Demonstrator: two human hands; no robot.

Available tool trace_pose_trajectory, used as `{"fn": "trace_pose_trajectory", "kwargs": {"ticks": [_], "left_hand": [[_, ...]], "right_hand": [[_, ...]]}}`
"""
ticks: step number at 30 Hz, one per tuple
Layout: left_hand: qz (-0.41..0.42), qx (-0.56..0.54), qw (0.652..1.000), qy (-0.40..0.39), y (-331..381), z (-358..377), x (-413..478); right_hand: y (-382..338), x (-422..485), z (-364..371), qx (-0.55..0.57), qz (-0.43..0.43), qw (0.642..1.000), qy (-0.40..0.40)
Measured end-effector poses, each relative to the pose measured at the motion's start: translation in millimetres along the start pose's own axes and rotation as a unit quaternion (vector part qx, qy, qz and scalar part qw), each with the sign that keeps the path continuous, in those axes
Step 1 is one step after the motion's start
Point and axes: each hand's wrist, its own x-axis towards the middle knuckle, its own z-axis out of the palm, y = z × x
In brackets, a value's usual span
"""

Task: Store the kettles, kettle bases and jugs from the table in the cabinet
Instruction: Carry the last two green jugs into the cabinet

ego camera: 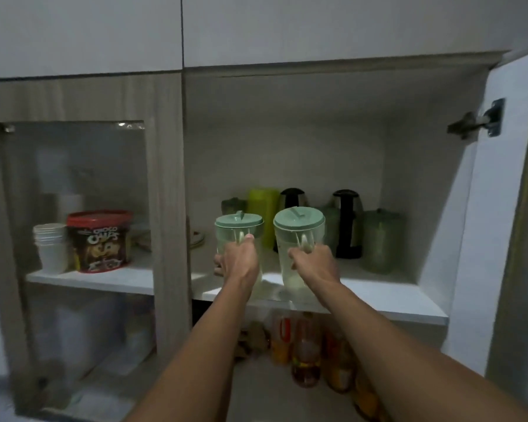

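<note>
1. Hands first: we are gripping two clear jugs by their handles, our left hand (238, 260) closed on the left jug (239, 239), our right hand (313, 260) closed on the right jug (297, 239).
2. Both jugs are standing upright, side by side, at the front edge of the cabinet shelf (378, 296).
3. Two kettles (346, 223) and more jugs are already waiting behind; free shelf appears to lie straight ahead, so we are judging the next move a short push inward.
</note>
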Motion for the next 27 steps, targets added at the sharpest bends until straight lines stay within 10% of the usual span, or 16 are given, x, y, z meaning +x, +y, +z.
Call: {"fn": "trace_pose_trajectory", "kwargs": {"ticks": [27], "left_hand": [[-0.010, 0.101, 0.994, 0.035, -17.2, 90.3, 362.9]], "right_hand": [[34.7, 311.1, 240.9, 0.021, 0.021, 0.995, -0.096]]}}
